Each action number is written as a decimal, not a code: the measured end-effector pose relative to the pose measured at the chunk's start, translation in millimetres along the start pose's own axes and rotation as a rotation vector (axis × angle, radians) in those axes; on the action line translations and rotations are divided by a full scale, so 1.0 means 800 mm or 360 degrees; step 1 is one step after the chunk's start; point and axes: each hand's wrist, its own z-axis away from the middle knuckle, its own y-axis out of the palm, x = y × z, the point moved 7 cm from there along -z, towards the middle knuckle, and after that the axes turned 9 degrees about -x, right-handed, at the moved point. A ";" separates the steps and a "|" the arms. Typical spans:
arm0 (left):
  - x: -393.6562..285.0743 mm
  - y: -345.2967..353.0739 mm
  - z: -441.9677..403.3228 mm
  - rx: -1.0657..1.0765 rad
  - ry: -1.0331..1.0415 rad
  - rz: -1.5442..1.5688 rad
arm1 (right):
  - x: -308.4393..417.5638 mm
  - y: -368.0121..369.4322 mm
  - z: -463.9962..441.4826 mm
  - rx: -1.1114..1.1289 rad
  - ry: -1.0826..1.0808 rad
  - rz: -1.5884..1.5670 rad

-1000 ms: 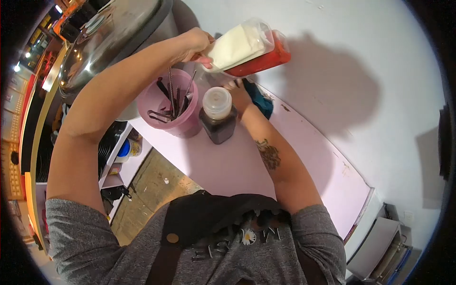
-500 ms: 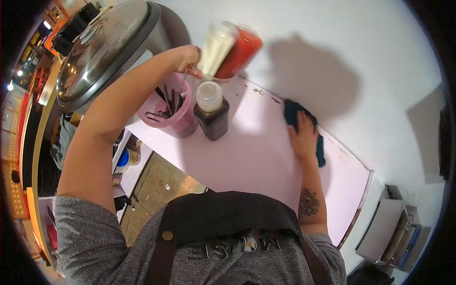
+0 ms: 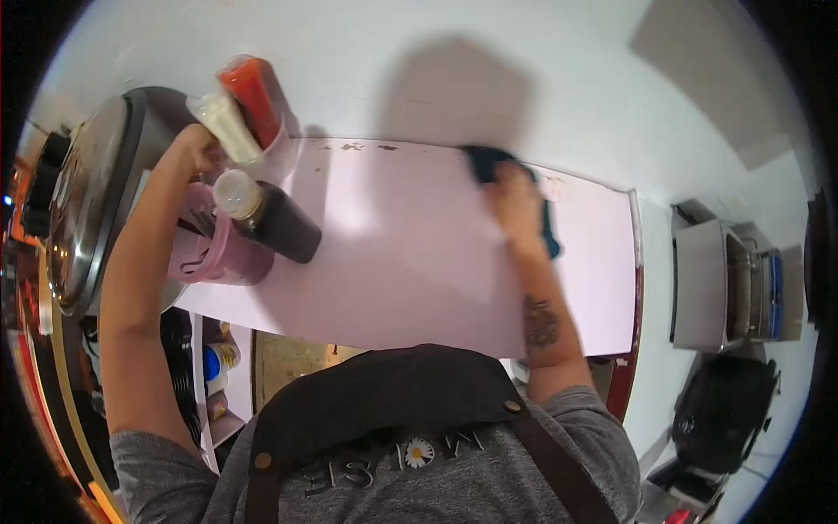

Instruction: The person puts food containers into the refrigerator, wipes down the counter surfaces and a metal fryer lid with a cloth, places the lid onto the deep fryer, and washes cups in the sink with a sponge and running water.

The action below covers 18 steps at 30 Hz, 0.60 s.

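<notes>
My right hand (image 3: 517, 203) presses down on a dark teal cloth (image 3: 550, 229) at the back edge of the pink tabletop (image 3: 393, 262). Its fingers lie over the cloth. At the far left, my left hand (image 3: 199, 150) has curled fingers beside the lower end of a white-filled squeeze bottle (image 3: 225, 127); what they grip is hidden. A red-filled squeeze bottle (image 3: 251, 98) leans next to it in a pale container (image 3: 279, 159). In front stand a dark sauce bottle (image 3: 284, 225) with a clear cap and a pink bucket (image 3: 240, 260) of utensils.
A large lidded cooker (image 3: 92, 192) stands left of the tabletop. Below on that side are shelves with a blue-labelled container (image 3: 218, 360). The white wall (image 3: 349, 61) rises behind. A metal box-like appliance (image 3: 703, 284) and a black object (image 3: 726, 410) are to the right.
The view has turned, so the table and bottles sit further left and straighter. The white-filled bottle was blurred and is now clearer. My right hand stays on the cloth.
</notes>
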 end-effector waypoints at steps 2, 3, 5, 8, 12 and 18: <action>-0.029 0.007 0.036 0.0001 0.0295 0.0156 | -0.139 -0.033 0.020 -0.0022 0.0440 0.0269; -0.038 0.018 0.069 -0.0084 0.0363 0.0288 | -0.191 -0.050 0.031 -0.0054 0.0614 0.0508; -0.054 0.019 0.112 -0.0213 0.0514 0.0458 | -0.229 -0.065 0.047 -0.0096 0.0811 0.0768; -0.078 -0.005 0.109 -0.0192 0.0720 0.0437 | -0.177 -0.047 0.030 0.0396 0.0891 0.0598; -0.098 -0.008 0.158 -0.0043 0.0674 0.0631 | 0.094 -0.024 0.064 0.0001 -0.0195 0.0177; -0.091 -0.025 0.315 0.0116 0.1179 0.0426 | -0.150 -0.058 0.068 0.0127 0.0374 0.0115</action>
